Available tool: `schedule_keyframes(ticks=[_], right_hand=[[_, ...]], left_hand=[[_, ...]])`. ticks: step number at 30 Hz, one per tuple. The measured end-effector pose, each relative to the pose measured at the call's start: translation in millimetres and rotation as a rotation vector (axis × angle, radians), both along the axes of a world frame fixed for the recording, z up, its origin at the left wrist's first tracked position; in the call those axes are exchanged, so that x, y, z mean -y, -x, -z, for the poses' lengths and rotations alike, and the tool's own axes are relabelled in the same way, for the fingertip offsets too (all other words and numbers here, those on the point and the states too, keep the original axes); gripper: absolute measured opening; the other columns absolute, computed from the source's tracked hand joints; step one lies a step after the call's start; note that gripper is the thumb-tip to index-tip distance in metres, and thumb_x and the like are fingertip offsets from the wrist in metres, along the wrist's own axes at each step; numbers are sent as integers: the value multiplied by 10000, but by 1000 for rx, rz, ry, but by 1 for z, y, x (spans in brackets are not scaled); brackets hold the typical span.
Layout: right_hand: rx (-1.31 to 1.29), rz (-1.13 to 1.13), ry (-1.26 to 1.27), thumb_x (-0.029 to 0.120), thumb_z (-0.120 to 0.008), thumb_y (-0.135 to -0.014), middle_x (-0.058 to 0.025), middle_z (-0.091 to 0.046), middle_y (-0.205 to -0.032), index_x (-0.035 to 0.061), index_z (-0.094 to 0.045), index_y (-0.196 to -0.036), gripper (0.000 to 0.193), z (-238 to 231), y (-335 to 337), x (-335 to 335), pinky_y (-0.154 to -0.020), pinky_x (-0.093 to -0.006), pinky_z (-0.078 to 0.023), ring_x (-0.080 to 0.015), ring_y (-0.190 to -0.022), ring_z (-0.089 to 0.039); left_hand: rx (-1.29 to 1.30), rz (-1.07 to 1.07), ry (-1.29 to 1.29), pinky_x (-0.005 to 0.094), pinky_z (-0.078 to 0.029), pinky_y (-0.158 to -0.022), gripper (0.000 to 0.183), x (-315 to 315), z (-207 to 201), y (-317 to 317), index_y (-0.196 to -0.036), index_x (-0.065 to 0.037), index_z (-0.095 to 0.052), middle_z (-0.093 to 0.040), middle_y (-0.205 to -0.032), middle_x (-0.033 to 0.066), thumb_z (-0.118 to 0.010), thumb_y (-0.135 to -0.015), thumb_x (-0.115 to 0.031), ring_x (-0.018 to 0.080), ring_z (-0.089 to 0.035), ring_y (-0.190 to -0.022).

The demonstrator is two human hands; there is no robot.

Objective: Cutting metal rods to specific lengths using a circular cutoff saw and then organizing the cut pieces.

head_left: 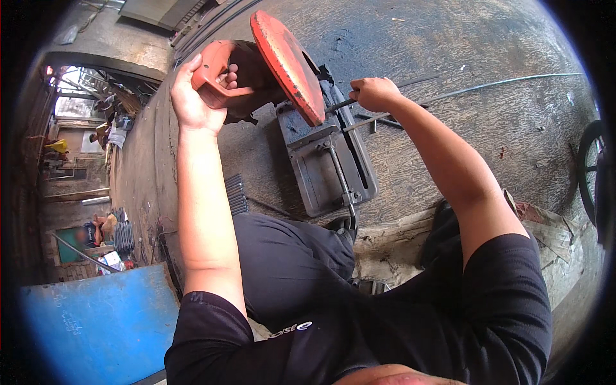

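Note:
My left hand is wrapped around the orange D-shaped handle of a cut-off saw. The saw's round orange guard, worn at the rim, stands raised over the grey metal base; it hides most of the blade area. On the base, a clamp screw runs toward me. To the right of the guard, my right hand is closed around a dark metal rod, whose near-saw end reaches the base behind the guard's lower edge. A longer thin rod stretches from the clamp area to the far right.
Several short dark rods lie side by side left of the base. Crumpled sacking covers the floor near my legs. A blue sheet is at lower left, a dark wheel at far right. Another person sits in the left distance.

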State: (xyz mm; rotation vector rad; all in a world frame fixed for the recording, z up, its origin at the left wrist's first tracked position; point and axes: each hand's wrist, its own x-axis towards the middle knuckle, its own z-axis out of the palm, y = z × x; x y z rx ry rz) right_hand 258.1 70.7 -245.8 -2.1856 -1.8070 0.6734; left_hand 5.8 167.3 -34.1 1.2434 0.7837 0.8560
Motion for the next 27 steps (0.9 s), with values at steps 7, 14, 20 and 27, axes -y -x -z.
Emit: schedule_keyframes(ticks=[7, 14, 20, 27], right_hand=[[34, -30, -39, 385, -467, -930, -81, -672, -1121, 167, -613, -1118, 323, 1, 1, 3, -922, -468, -434, -283, -1071, -622], [2, -19, -63, 391, -471, -927, -107, -673, -1105, 159, -611, -1108, 326, 12, -5, 4, -929, -485, -431, -303, -1062, -621], [-116, 21, -179, 380, -505, -940, -191, -670, -1007, 41, -616, -997, 361, -3, -28, 38, -847, -431, -477, -357, -974, -631], [-1182, 143, -380, 291, -474, -1009, 3, -535, -730, 31, -572, -886, 304, -115, -10, 74, -566, -231, -366, -78, -616, -451]], left_hand=[[25, -37, 4, 348, -519, -739, 510, 3, 1, -2, -1188, 55, -547, -621, -966, 184, -523, -885, -354, 261, -626, -838], [33, 6, -9, 345, -519, -740, 498, 0, 2, -5, -1185, 54, -545, -624, -979, 164, -508, -895, -349, 254, -626, -836], [34, 47, -40, 361, -539, -734, 492, -6, 9, 2, -1160, 34, -528, -598, -1038, 175, -554, -879, -370, 248, -638, -800], [-617, -523, -769, 371, -415, -994, 879, 18, -8, -3, -1474, 37, -85, -577, -1220, 260, -592, -872, -354, 319, -578, -1132]])
